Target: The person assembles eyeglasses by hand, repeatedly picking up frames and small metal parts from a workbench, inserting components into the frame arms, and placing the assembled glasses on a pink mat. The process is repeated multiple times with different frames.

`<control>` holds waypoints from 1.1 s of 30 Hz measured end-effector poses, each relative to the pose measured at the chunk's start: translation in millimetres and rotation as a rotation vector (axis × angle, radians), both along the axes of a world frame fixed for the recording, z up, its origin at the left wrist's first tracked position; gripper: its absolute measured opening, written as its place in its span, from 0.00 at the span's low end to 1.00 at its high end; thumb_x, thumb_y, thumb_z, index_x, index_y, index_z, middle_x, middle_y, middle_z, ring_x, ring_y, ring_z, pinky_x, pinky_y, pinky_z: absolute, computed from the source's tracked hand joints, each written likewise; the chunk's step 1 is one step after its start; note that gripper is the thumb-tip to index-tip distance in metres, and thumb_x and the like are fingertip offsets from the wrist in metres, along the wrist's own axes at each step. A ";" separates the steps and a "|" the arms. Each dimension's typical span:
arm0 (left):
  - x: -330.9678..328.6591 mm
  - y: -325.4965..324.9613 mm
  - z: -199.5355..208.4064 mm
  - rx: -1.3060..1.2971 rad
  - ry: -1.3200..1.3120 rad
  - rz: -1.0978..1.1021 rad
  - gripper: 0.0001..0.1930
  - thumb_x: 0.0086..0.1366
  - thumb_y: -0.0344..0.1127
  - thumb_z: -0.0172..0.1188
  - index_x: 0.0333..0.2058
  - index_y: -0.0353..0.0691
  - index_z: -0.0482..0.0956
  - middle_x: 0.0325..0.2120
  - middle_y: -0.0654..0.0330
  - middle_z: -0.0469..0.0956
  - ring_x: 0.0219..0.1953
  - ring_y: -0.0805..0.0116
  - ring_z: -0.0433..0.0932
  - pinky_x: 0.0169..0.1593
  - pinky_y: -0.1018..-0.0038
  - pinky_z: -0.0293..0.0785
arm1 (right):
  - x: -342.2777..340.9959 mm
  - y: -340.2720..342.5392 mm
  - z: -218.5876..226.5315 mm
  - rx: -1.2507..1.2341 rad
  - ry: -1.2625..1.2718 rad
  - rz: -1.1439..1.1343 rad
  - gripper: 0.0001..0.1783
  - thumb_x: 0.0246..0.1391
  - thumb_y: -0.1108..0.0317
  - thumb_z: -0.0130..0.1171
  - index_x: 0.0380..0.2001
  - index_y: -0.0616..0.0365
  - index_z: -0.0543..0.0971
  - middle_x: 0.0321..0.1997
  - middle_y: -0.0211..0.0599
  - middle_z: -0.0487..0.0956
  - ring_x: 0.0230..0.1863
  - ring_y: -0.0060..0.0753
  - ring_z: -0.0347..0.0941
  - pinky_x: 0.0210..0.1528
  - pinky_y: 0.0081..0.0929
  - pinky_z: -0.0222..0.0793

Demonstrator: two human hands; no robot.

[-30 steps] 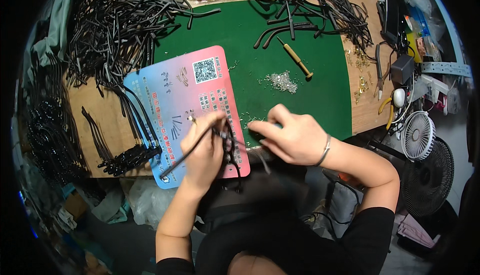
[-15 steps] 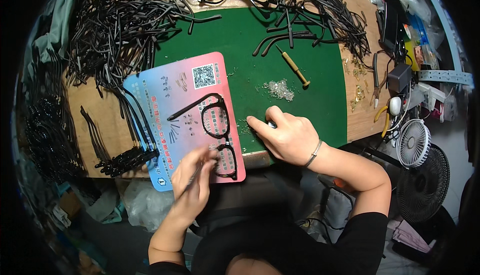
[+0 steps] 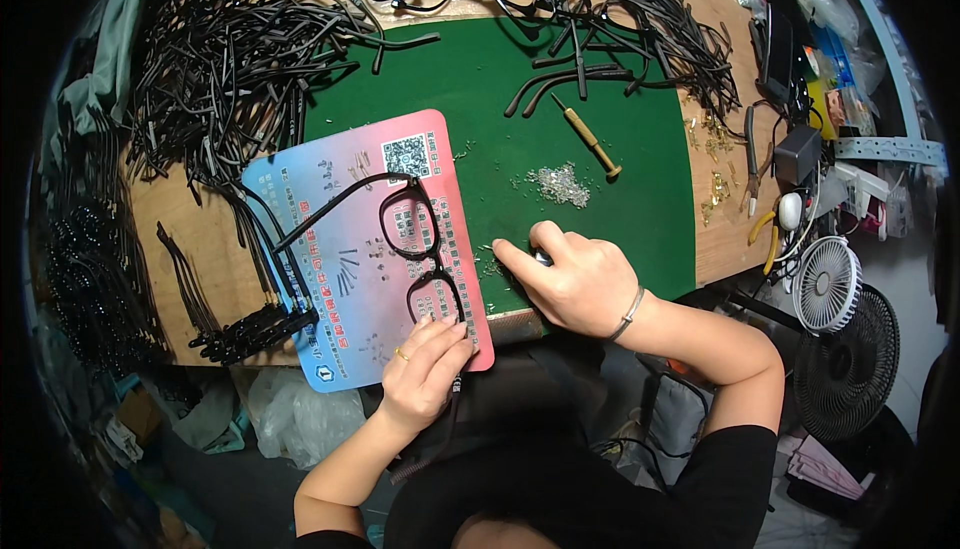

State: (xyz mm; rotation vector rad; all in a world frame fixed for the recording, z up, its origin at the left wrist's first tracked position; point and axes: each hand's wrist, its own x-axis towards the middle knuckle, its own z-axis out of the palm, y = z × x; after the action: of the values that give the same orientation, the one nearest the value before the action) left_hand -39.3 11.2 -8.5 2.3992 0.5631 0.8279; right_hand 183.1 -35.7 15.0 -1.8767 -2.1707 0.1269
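Black eyeglasses point(image 3: 437, 229) lie on a pink-and-blue printed mat point(image 3: 300, 349), with one temple arm stretching left. My left hand point(image 3: 425, 374) is closed over the near end of their front; a ring is on one finger. Below it a dark strip, perhaps the other temple, hangs past the mat's edge. My right hand point(image 3: 585, 279) rests on the green work mat point(image 3: 640, 224), its fingers curled around a small tool with a shiny metal end, mostly hidden. Tiny loose screws point(image 3: 487, 261) lie by its index finger, and a brass-coloured screwdriver point(image 3: 585, 139) lies farther off.
A small heap of clear and silvery bits point(image 3: 562, 186) sits on the green mat. Tangled black temple arms point(image 3: 230, 69) and frames fill the far side. More temples point(image 3: 255, 334) lie at left. Pliers point(image 3: 752, 164) and a white fan point(image 3: 828, 284) stand at right.
My left hand has come from holding a dark slender piece to rest on the near end of the eyeglasses. The glasses shifted left, their far temple swinging outward. My right hand stays put.
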 end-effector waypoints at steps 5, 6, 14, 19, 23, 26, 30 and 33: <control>5.1 6.1 4.6 -0.095 -0.011 -0.008 0.09 0.45 0.24 0.67 0.27 0.36 0.78 0.31 0.55 0.79 0.37 0.58 0.79 0.46 0.65 0.75 | -2.8 -1.1 1.2 -0.032 -0.089 0.035 0.22 0.41 0.67 0.56 0.45 0.47 0.74 0.29 0.33 0.67 0.16 0.27 0.67 0.16 0.22 0.66; 2.7 9.1 5.9 -0.097 0.012 -0.032 0.09 0.45 0.24 0.67 0.27 0.36 0.77 0.31 0.55 0.79 0.37 0.58 0.79 0.46 0.66 0.75 | -1.9 0.8 0.7 -0.040 -0.065 0.039 0.24 0.40 0.67 0.56 0.46 0.46 0.74 0.30 0.33 0.67 0.17 0.28 0.68 0.16 0.23 0.67; 5.5 5.7 13.1 -0.069 0.123 -0.019 0.10 0.44 0.22 0.68 0.27 0.38 0.78 0.29 0.56 0.80 0.38 0.59 0.79 0.50 0.61 0.72 | 5.1 -16.5 12.3 -0.191 0.276 -0.005 0.21 0.45 0.67 0.58 0.47 0.47 0.74 0.30 0.38 0.67 0.22 0.33 0.74 0.20 0.28 0.71; 6.9 12.0 14.3 -0.206 0.075 -0.025 0.08 0.46 0.25 0.67 0.26 0.39 0.79 0.28 0.59 0.80 0.39 0.61 0.80 0.52 0.60 0.70 | 10.4 -14.1 8.5 -0.183 0.348 -0.012 0.18 0.47 0.68 0.56 0.45 0.48 0.75 0.30 0.39 0.67 0.21 0.35 0.73 0.20 0.29 0.71; 5.8 12.8 13.8 -0.181 0.098 -0.050 0.08 0.46 0.26 0.69 0.27 0.39 0.79 0.28 0.59 0.80 0.39 0.62 0.80 0.53 0.60 0.69 | 9.3 -12.7 7.8 -0.192 0.359 -0.019 0.17 0.48 0.67 0.55 0.44 0.49 0.75 0.30 0.39 0.68 0.19 0.36 0.73 0.20 0.30 0.71; 7.5 10.0 17.5 -0.142 0.149 -0.055 0.09 0.45 0.24 0.69 0.28 0.37 0.79 0.28 0.58 0.81 0.38 0.61 0.80 0.54 0.59 0.68 | 8.8 -13.5 4.9 -0.180 0.358 -0.025 0.17 0.48 0.67 0.56 0.44 0.48 0.75 0.30 0.39 0.68 0.19 0.37 0.73 0.20 0.30 0.71; 10.1 6.4 15.6 -0.077 0.166 -0.032 0.10 0.45 0.26 0.69 0.28 0.39 0.79 0.28 0.59 0.80 0.37 0.63 0.80 0.52 0.58 0.70 | 7.3 -15.9 3.2 -0.161 0.340 -0.028 0.17 0.48 0.67 0.56 0.44 0.48 0.75 0.30 0.39 0.68 0.19 0.37 0.73 0.20 0.30 0.71; 7.6 4.0 10.1 -0.026 0.141 -0.027 0.09 0.45 0.26 0.67 0.28 0.40 0.80 0.28 0.59 0.80 0.37 0.62 0.80 0.52 0.58 0.70 | 8.8 -16.2 4.5 -0.157 0.342 -0.014 0.17 0.48 0.67 0.56 0.44 0.47 0.75 0.30 0.39 0.68 0.19 0.37 0.73 0.20 0.30 0.71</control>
State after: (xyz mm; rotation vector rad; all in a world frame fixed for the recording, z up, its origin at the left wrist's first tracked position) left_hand -31.7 15.1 1.6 2.4488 0.5911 0.6400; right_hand 191.9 -52.0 19.5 -1.7927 -1.9609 0.5857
